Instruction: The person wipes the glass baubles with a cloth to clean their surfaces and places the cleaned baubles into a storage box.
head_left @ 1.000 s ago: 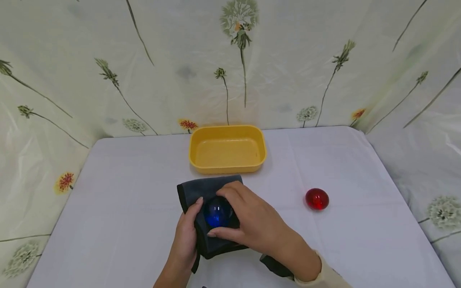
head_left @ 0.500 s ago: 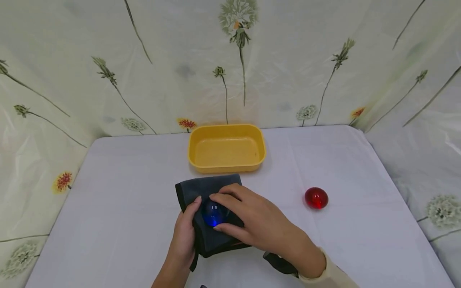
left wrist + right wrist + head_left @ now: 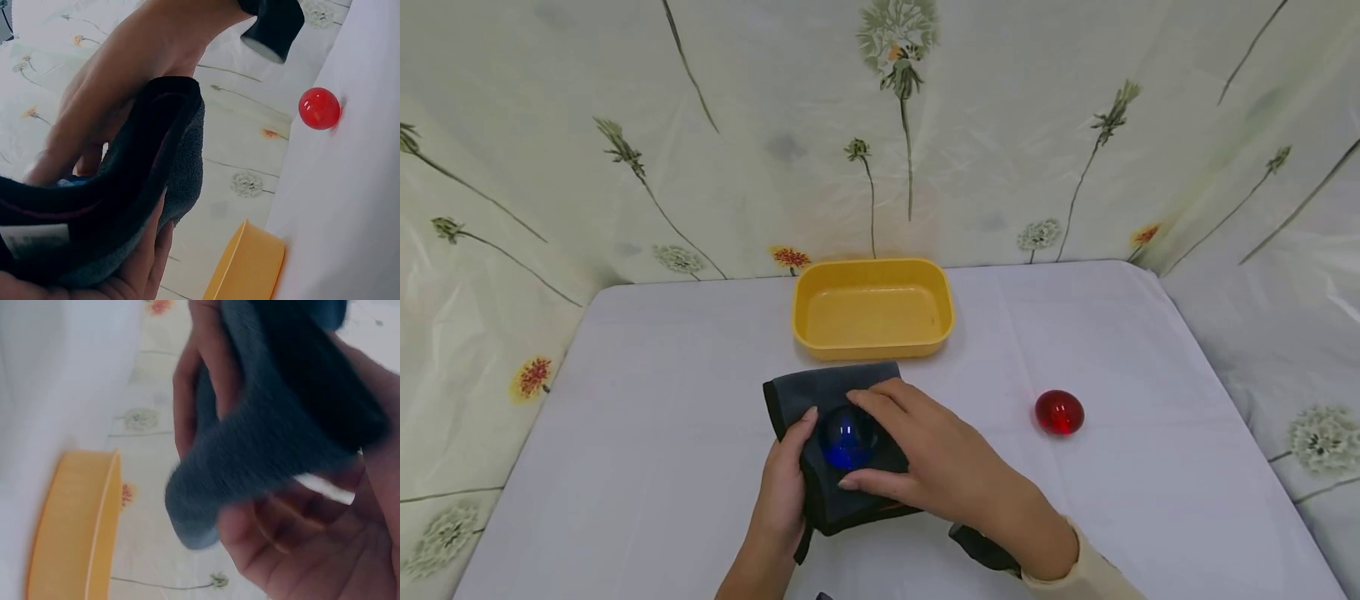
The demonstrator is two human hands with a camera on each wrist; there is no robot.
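Note:
My left hand (image 3: 781, 492) holds a folded dark grey-blue cloth (image 3: 827, 387) with black edging, its thumb lying on top. On the cloth sits a clear blue ball (image 3: 847, 442). The thumb and index finger of my right hand (image 3: 943, 458) curve around the ball from the right, at its upper and lower sides. In the left wrist view a pale label (image 3: 37, 239) shows inside the cloth's fold, and the ball is mostly hidden. The cloth (image 3: 250, 456) covers much of the right wrist view, with fingers of both hands around it.
A yellow rectangular tray (image 3: 872, 350) stands behind the cloth near the table's back edge. To the right, a clear red ball (image 3: 1059, 412) rests on the white tablecloth (image 3: 685, 433). Flower-patterned sheeting (image 3: 977, 158) rises behind and at both sides.
My right index finger and thumb have shifted over the blue ball, closing in and then spreading wider around it. The cloth and ball have moved slightly left. The red ball and tray stay put.

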